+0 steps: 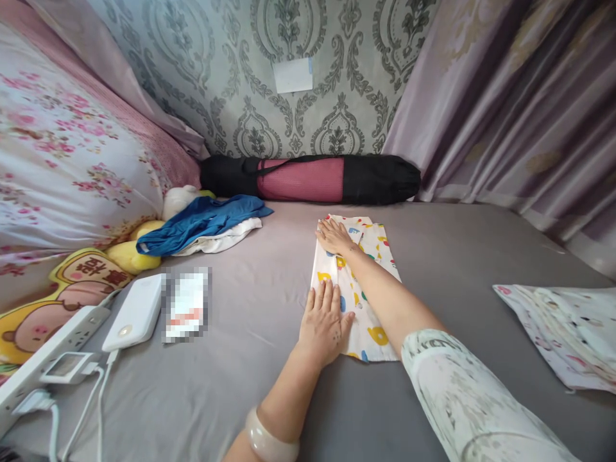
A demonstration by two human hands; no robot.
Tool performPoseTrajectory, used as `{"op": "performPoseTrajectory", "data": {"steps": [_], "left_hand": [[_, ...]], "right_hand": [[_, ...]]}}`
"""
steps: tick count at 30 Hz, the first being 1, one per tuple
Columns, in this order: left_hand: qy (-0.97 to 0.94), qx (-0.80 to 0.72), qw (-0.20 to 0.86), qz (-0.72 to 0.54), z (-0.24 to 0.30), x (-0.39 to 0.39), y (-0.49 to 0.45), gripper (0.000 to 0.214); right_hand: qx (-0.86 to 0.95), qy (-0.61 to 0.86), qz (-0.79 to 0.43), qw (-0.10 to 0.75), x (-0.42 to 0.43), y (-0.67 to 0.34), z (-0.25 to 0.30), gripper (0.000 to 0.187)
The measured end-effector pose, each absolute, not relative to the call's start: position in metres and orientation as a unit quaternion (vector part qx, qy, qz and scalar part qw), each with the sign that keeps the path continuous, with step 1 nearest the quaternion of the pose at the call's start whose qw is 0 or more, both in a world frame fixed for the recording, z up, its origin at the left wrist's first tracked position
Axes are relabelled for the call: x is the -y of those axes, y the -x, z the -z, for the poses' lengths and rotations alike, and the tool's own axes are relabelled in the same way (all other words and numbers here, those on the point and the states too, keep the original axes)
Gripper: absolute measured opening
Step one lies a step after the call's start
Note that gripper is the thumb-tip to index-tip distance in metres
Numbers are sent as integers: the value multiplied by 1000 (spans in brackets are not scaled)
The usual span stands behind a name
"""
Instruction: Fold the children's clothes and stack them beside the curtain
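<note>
A white cloth garment (378,301) with yellow, blue and red prints lies folded into a narrow rectangle on the grey bed sheet (240,385). My left hand (323,324) rests flat on its near left part, fingers stretched forward and slightly spread. Farther up, my right hand (333,236) lies flat over the far left corner of the cloth, palm down. Neither hand grips anything. What kind of garment it is cannot be made out. A pale bangle (270,439) sits on my left wrist.
At the left are a power strip (67,337), a white power bank (135,311) with cables, a blurred packet (187,305), plush toys (91,273) and blue clothing (206,221). A black-and-pink rolled bag (303,179) lies along the wall. Folded printed cloths (568,330) lie right.
</note>
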State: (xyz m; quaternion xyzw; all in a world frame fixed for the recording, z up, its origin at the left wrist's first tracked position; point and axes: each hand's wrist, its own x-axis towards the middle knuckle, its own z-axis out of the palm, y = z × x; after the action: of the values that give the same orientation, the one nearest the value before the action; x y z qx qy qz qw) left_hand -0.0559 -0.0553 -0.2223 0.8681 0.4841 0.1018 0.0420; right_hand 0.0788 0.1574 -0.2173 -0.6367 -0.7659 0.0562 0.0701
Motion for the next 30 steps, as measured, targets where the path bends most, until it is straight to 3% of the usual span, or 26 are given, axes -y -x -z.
{"op": "performPoseTrajectory", "data": {"steps": [7, 13, 20, 30], "left_hand": [[-868, -483, 67, -93, 211, 59, 54, 69], [-840, -519, 71, -140, 190, 54, 54, 55], [-854, -497, 71, -135, 200, 51, 57, 46], [-858, -497, 89, -101, 199, 54, 56, 49]], "right_hand": [[760, 642, -61, 79, -156, -80, 218, 61], [751, 651, -81, 81, -163, -77, 208, 60], [738, 667, -72, 77, -169, -70, 218, 61], [721, 677, -96, 115, -163, -80, 202, 60]]}}
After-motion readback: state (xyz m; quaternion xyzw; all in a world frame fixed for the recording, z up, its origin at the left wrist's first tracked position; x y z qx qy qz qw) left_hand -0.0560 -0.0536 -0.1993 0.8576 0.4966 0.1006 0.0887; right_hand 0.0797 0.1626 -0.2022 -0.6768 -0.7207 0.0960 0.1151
